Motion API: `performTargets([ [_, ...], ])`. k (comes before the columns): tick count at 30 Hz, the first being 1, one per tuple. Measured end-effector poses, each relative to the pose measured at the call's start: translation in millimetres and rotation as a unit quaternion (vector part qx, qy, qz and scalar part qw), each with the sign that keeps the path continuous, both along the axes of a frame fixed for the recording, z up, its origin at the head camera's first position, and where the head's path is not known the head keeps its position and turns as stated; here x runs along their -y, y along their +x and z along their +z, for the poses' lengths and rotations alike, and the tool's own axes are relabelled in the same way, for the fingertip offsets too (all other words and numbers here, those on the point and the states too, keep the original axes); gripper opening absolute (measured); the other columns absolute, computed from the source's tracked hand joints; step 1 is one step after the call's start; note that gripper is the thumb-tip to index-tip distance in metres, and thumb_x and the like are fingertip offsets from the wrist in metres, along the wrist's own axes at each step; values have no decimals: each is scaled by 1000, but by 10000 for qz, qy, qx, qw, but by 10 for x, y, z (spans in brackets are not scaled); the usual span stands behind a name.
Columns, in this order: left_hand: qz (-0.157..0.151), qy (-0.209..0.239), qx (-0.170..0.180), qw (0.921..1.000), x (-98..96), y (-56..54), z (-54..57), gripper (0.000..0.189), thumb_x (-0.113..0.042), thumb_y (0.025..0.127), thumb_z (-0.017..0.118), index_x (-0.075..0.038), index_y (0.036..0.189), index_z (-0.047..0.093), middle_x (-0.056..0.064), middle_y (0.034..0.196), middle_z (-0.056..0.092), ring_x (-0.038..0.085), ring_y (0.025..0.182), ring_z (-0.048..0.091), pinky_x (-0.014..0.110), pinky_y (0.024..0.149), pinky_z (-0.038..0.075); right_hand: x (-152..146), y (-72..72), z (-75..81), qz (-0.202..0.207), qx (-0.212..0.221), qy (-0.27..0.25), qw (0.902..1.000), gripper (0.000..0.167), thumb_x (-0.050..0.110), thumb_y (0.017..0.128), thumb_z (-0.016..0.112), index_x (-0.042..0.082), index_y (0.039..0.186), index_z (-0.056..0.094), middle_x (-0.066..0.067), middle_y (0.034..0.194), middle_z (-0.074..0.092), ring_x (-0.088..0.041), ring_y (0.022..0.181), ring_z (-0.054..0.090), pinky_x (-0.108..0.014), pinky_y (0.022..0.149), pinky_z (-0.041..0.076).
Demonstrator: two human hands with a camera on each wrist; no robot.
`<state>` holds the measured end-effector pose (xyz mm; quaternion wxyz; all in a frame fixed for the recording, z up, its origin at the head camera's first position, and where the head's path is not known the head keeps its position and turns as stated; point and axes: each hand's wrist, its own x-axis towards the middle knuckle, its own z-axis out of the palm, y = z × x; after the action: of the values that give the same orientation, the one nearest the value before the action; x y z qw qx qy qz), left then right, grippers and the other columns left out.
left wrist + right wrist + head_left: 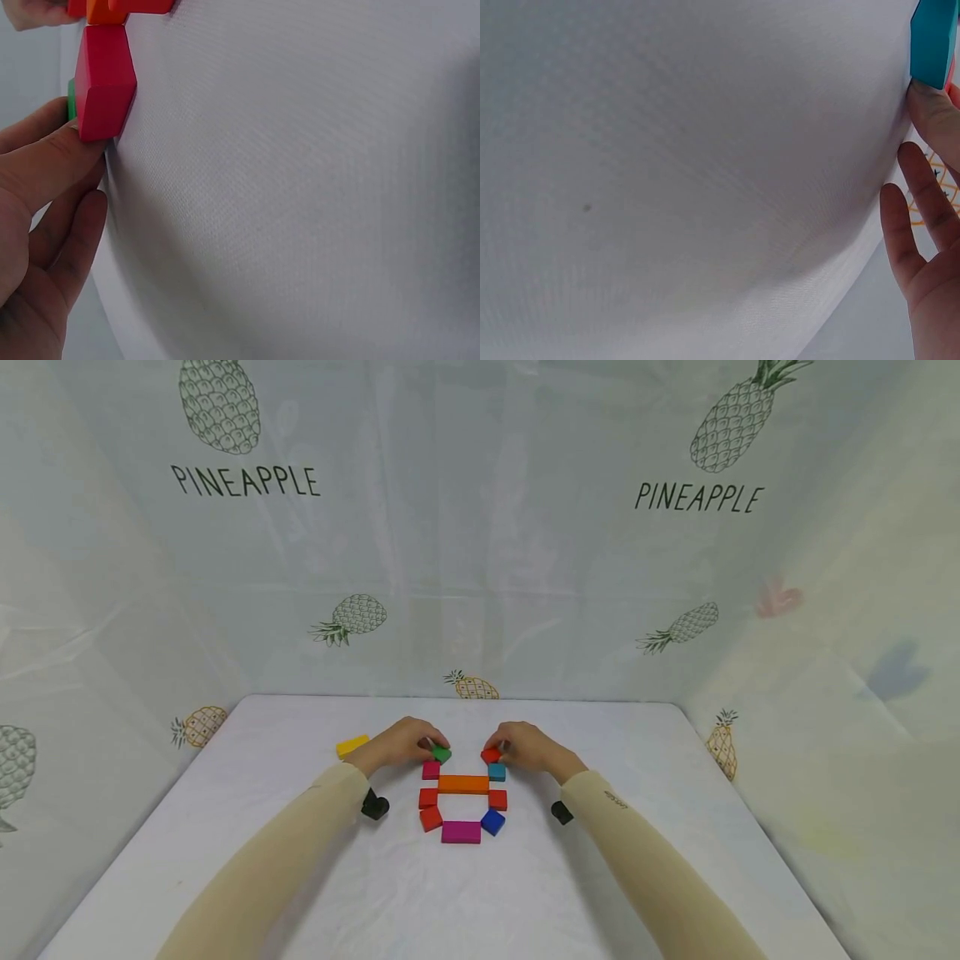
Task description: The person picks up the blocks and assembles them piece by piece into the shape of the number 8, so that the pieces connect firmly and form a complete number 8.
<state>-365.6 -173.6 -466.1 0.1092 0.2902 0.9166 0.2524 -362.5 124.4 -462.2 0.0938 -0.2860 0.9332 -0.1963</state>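
My left hand point(408, 741) pinches a green block point(442, 754) at the far left end of a ring of coloured blocks. In the left wrist view its thumb lies right at a crimson block point(105, 82), which mostly hides the green one. Opposite, my right hand point(527, 747) pinches a red block point(491, 755) just beyond a teal block point(497, 772). In the right wrist view the teal block covers most of that red one, and the other fingers are spread. An orange bar point(463, 785) lies across the ring between the two sides.
Nearer me, the ring holds small red blocks point(431, 818), a blue block point(492, 822) and a magenta bar point(461, 832). A yellow block point(352, 746) lies left of my left hand. Pineapple-print sheeting point(465, 527) surrounds the white table point(600, 727).
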Motion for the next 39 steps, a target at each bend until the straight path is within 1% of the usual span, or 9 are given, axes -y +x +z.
performTargets([
  [4, 37, -6, 28, 10000, -1, 13, 12, 31, -6, 98, 76, -20, 126, 78, -3, 121, 74, 16, 105, 68, 35, 99, 58, 8, 2, -1, -21, 17, 6, 10000, 29, 8, 98, 76, 21, 124, 78, 3, 114, 69, -19, 110, 61, -40, 103, 55],
  [12, 18, -25, -36, 10000, 11, 7, 2, 32, -6, 97, 77, -20, 125, 78, -3, 121, 74, 16, 105, 68, 34, 98, 59, 12, -9, -6, -4, -39, 67, 10000, 29, 8, 99, 76, 21, 125, 78, 3, 115, 70, -19, 111, 62, -39, 104, 54],
  [26, 31, 43, -13, 10000, 4, 54, 48, 32, -4, 97, 76, -19, 126, 78, -2, 123, 74, 18, 107, 68, 37, 100, 58, 15, -5, -7, -47, -26, 94, 9999, 30, 9, 99, 76, 21, 126, 77, 3, 114, 69, -19, 111, 61, -39, 104, 54],
  [39, -12, 20, -37, 10000, 1, 50, 39, 33, -4, 97, 76, -18, 127, 77, -1, 123, 74, 19, 109, 69, 36, 100, 58, 2, -26, -24, 6, -48, 99, 9999, 29, 10, 98, 77, 21, 125, 78, 4, 112, 68, -18, 108, 60, -38, 103, 54],
])
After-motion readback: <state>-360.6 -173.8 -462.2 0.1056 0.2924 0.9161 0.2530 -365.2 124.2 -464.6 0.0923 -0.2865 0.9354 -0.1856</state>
